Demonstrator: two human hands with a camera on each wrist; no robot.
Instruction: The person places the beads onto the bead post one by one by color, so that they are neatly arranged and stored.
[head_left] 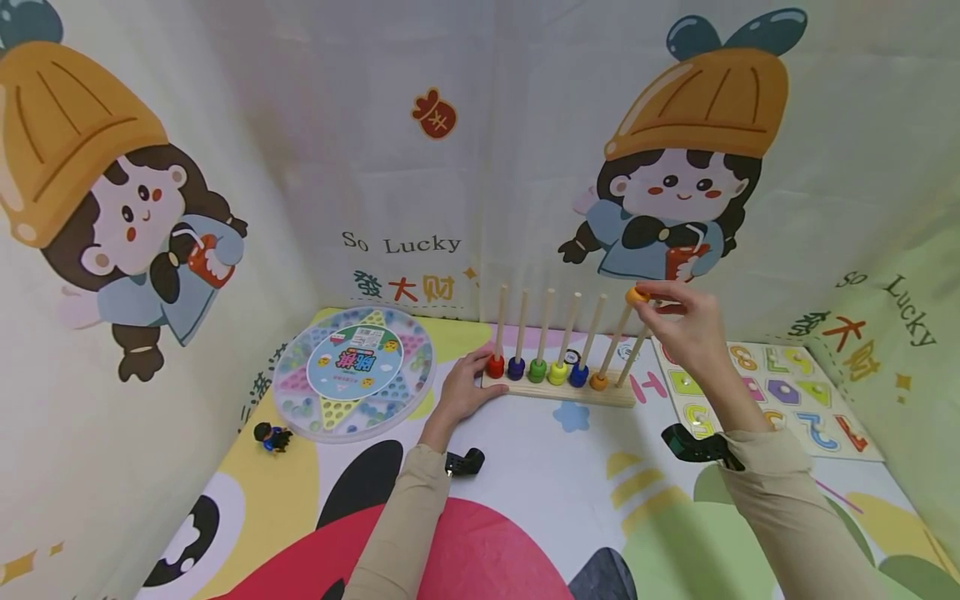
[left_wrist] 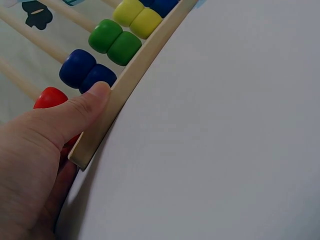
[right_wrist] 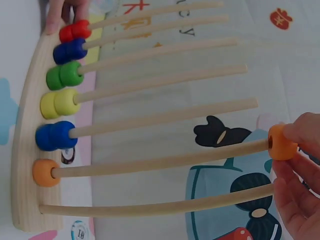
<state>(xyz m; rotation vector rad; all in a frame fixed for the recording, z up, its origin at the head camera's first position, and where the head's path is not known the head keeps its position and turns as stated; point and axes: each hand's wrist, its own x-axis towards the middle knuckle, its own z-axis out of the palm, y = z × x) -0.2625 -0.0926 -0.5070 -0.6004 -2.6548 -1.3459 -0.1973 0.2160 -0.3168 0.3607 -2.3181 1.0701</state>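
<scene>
A wooden bead rack with several upright pegs has its base [head_left: 555,392] on the table. Pairs of red, blue, green and yellow beads [right_wrist: 59,104] sit low on their pegs. One orange bead [right_wrist: 46,173] lies at the bottom of the sixth peg. My right hand [head_left: 686,325] pinches another orange bead [right_wrist: 282,142] right at that peg's top end. The last peg [right_wrist: 150,206] holds no beads. My left hand [head_left: 465,387] grips the left end of the base, thumb [left_wrist: 97,95] over the front beside the red and blue beads, other fingers behind.
A round Chinese checkers board [head_left: 352,375] under a clear cover lies at the left. A small dark figurine [head_left: 272,437] is near it. At the right sits a number puzzle board [head_left: 780,400]. Printed cloth walls [head_left: 525,125] rise behind the table.
</scene>
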